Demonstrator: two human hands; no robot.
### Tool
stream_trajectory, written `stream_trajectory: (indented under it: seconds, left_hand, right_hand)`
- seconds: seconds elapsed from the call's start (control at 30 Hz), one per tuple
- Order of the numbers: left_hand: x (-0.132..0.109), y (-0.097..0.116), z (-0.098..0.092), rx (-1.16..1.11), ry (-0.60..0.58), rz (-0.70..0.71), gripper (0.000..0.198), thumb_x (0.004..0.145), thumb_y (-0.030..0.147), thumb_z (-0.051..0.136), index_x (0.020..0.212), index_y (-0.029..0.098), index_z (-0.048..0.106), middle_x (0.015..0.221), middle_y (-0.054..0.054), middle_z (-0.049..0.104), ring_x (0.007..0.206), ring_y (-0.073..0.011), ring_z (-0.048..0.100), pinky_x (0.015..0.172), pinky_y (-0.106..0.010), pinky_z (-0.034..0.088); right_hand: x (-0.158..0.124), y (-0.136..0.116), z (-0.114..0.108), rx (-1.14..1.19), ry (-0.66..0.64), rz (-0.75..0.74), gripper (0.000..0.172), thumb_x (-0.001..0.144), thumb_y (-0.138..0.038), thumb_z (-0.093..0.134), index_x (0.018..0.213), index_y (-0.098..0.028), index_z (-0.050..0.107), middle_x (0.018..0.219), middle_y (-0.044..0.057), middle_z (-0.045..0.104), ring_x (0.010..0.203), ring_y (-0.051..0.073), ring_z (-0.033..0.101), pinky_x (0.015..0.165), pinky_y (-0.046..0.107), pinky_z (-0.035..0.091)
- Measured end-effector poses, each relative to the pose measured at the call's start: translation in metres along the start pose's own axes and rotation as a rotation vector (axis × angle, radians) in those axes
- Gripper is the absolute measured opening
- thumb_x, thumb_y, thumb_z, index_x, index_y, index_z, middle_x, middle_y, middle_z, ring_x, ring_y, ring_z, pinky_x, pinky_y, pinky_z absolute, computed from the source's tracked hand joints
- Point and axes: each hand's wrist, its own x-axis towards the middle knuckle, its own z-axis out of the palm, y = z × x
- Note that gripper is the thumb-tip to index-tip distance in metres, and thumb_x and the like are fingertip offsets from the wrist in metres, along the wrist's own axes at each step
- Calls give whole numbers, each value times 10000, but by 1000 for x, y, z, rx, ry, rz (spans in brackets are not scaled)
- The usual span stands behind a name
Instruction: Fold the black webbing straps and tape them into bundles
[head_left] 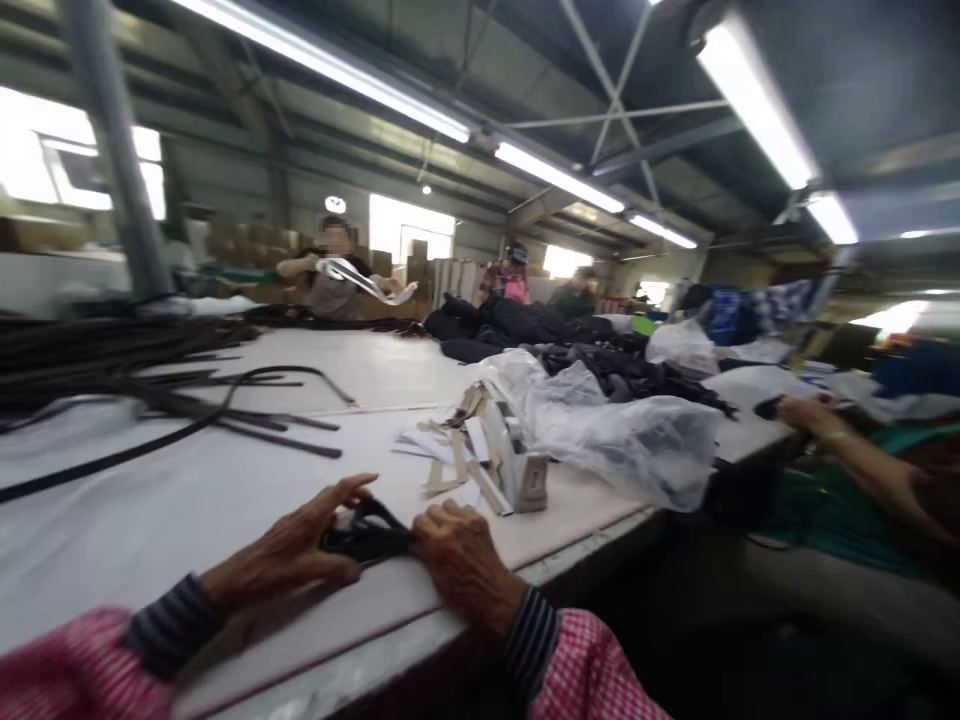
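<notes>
My left hand and my right hand rest on the near edge of a long white table. Between them lies a small black strap piece, folded or looped. Both hands pinch it, the left from the left side, the right from the right. My sleeves are pink checked with dark striped cuffs.
A heap of long black straps covers the table's left. A small metal tool with paper tags and a clear plastic bag lie ahead. Dark garments pile further back. A co-worker's arm reaches in from the right; other people work behind.
</notes>
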Motion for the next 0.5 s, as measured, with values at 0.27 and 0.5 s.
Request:
stream_trajectory:
  seconds: [0.27,0.5]
  left_hand:
    - [5,23,-8,-93,21,8,1104,704,417,869,1557,325,174,1518,-122,432,1402,-310,406,1160,-529,361]
    - [10,-14,45,358,179,262,474,938,515,578,1381,349,534,1353,-66,631,1229,-332,589,1012,-501,521]
  right_hand:
    - [-2,-2,-5,30,3,4,77,941,-159,626,896,-201,579,898,38,638,849,227,538,731,356,375]
    - [-5,-2,0,-22,24,3,84,954,-251,622,909,-209,565,908,23,650,863,210,577,724,348,420]
